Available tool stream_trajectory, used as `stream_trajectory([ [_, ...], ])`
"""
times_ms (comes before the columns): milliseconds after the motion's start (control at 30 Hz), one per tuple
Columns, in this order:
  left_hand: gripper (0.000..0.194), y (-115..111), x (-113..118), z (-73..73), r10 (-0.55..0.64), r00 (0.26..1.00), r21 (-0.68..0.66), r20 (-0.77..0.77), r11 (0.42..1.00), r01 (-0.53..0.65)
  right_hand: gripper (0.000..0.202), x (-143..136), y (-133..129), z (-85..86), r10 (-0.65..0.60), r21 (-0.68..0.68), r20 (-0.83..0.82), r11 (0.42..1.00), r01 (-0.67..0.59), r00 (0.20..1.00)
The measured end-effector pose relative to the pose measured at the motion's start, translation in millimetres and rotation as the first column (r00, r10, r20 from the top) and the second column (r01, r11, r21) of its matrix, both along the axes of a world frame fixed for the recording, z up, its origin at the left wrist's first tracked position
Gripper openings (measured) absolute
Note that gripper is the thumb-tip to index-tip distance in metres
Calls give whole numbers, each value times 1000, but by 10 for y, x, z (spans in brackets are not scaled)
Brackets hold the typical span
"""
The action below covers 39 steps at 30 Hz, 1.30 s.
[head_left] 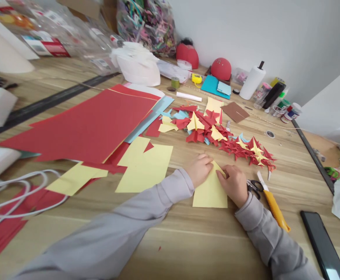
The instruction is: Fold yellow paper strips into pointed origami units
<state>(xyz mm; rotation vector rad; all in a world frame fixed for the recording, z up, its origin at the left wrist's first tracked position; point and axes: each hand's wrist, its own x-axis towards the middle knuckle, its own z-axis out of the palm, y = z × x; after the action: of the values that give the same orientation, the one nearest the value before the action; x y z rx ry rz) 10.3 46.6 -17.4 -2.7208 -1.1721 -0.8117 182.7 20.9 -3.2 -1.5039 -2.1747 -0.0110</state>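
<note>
A yellow sheet of paper lies on the wooden table, its far end narrowed to a point. My left hand presses on its upper left edge with the fingers together near the tip. At the upper right edge, my right hand pinches the paper between thumb and fingers. Just beyond both hands sits a pile of folded paper pieces, mostly red, with some yellow and blue ones. Other yellow sheets lie to the left of my left hand.
Black scissors and a yellow-handled cutter lie right of my right hand. A phone is at the lower right. Large red sheets and a white cable cover the left. Bottles stand at the back right.
</note>
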Motion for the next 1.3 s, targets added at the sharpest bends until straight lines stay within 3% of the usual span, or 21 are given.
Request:
stream_trajectory([
  [100,20,-84,19,-22,22,997,138,-80,990,-11,15,4,5,-6,-6,-14,-19,1000,6,1000],
  [233,20,-152,33,-46,56,993,190,-103,981,-36,15,9,11,-14,-5,-9,-39,1000,5,999],
  [533,16,-217,75,-4,96,978,175,-185,982,-63,9,-11,-59,-18,-44,25,-31,999,45,999],
  [800,19,-230,80,63,98,974,67,-203,994,-87,19,-53,-145,105,107,197,261,967,-161,960],
  [1000,20,-226,68,71,60,974,11,-218,998,-59,18,-63,-210,137,227,127,272,955,-269,935],
  [1300,31,-247,54,59,67,989,-2,-129,998,-68,36,-117,-276,92,241,17,208,968,-250,948],
])
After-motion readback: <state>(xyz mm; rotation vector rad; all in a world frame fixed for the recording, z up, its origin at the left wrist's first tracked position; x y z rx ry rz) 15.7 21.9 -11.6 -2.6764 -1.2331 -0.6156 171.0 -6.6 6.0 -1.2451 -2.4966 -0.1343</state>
